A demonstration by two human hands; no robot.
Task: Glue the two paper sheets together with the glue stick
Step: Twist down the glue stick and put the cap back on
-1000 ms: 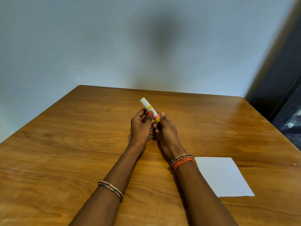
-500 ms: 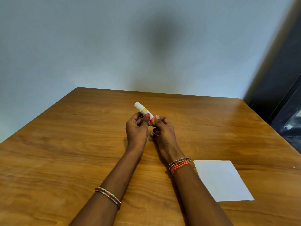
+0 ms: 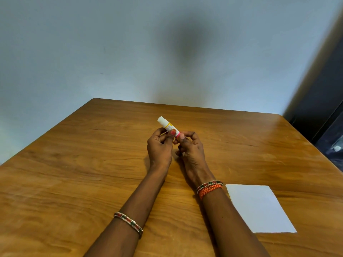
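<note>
Head view: both hands (image 3: 176,147) apparently pinch glue stick (image 3: 168,126).

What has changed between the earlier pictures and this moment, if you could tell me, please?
The glue stick, held between the left hand and right hand, has tipped further toward the left and sits lower over the table. Both hands kept their hold on it. The white paper stayed flat by the right forearm.
</note>
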